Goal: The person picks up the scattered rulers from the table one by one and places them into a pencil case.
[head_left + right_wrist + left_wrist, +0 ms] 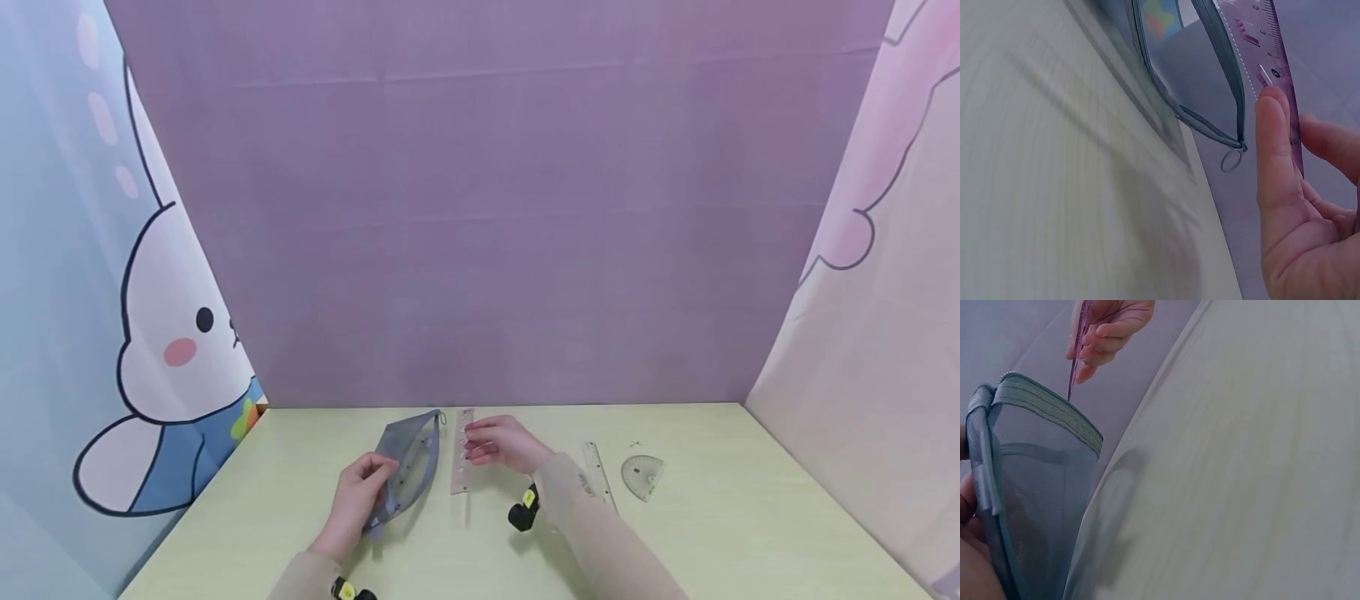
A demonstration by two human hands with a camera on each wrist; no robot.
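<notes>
While left hand (pixel 356 500) grips mesh pouch (pixel 402 439) by edge, thumb against fingers, right hand (pixel 506 442) hangs just right of pouch, thumb and fingertips pinching pink ruler (pixel 459 471).

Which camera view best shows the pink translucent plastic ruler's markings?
Right wrist: numbers and graduations on the pink ruler appear close up. The head view shows it small, partly behind the right hand; the left wrist view, nearly edge-on.
</notes>
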